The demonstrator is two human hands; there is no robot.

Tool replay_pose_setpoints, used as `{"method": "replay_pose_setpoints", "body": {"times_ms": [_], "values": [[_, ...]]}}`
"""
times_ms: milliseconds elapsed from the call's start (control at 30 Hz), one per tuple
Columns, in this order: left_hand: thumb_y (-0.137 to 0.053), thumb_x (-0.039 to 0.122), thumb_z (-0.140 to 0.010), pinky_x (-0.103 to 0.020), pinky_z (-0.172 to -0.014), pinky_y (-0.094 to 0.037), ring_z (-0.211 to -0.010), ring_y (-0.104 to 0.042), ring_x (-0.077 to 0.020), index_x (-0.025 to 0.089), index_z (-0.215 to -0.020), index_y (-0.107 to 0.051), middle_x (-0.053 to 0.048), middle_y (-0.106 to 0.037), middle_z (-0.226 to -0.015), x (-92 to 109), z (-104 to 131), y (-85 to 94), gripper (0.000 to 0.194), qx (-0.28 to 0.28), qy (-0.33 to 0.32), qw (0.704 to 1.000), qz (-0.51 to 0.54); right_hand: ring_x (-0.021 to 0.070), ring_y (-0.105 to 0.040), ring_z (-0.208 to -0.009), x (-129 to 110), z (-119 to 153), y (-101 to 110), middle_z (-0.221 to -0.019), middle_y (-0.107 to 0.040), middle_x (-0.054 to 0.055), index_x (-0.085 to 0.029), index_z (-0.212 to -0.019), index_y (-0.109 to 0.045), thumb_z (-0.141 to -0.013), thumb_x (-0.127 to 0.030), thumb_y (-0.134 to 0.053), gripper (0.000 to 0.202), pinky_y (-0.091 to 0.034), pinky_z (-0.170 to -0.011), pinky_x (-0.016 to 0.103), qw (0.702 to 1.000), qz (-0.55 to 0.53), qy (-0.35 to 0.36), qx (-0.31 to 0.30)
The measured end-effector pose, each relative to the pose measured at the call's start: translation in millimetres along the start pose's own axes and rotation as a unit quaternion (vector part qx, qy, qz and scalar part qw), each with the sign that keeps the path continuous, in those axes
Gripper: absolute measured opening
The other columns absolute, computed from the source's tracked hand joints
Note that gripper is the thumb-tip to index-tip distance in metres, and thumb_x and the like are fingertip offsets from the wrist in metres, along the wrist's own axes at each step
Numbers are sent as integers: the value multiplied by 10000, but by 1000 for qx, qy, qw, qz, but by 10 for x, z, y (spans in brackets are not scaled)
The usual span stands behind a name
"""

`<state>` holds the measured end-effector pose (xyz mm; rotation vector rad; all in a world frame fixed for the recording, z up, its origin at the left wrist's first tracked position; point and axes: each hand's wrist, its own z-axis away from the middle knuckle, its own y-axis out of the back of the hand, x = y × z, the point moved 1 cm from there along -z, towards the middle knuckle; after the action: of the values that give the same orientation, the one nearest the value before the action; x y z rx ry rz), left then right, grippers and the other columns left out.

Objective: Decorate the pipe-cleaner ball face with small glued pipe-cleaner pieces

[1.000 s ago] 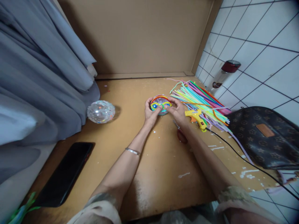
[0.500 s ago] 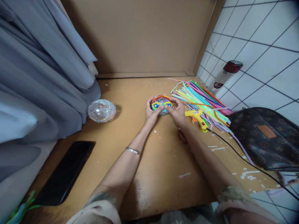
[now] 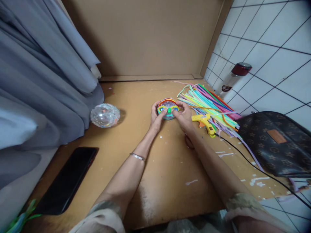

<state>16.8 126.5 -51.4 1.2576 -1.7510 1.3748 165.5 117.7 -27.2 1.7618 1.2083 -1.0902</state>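
Note:
Between my two hands is a round clear ball [image 3: 168,104] trimmed with coloured pipe cleaners. It has a red and yellow band on top, two yellow rings with blue centres like eyes, and a green piece in the middle. My left hand [image 3: 156,118] is closed around its left side, thumb on the front near the left eye. On the other side my right hand [image 3: 183,116] grips it, thumb by the right eye. The ball's back and underside are hidden. Just right of my right hand lies a yellow hot glue gun [image 3: 205,121].
A heap of pipe cleaners [image 3: 209,105] lies at the back right, near a clear bottle with a red cap [image 3: 240,69] and a dark patterned bag [image 3: 277,142]. Leftward are another clear ball [image 3: 105,115], a black phone [image 3: 68,179] and a grey curtain [image 3: 48,64]. A black cord [image 3: 252,164] trails right.
My thumbs have spread slightly apart, with the left one shifted left, so more of the green middle piece shows. Both hands stay on the ball in the same place.

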Motion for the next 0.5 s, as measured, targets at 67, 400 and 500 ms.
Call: {"method": "replay_pose_setpoints", "body": {"times_ms": [67,400,500], "values": [[-919,622,-604,-412,-1094,-487,-1263,-625,-283,275,-1211,-605,-82,-671,-1286,3,3,0,767,-3,-2,1000,1,265,-654,-1063,-1,0,4,-1146,-690,93,-226,-1082,-682,-659,-442,-809,492,-574,-979,470,1000,-1,0,1],[-938,600,-601,-408,-1087,-500,-1235,-644,-270,275,-1191,-606,-85,-680,-1281,15,17,-18,751,4,-10,1000,-22,260,-678,-1027,-71,23,19,-1147,-704,91,-227,-1068,-670,-632,-479,-824,527,-599,-922,447,1000,-23,-18,0],[-942,594,-599,-422,-1099,-497,-1248,-642,-277,276,-1193,-609,-87,-684,-1278,15,15,-22,751,8,-10,1000,-27,255,-679,-1022,-77,20,20,-1148,-707,89,-229,-1064,-671,-631,-480,-825,524,-601,-922,446,1000,-22,-20,0]]}}
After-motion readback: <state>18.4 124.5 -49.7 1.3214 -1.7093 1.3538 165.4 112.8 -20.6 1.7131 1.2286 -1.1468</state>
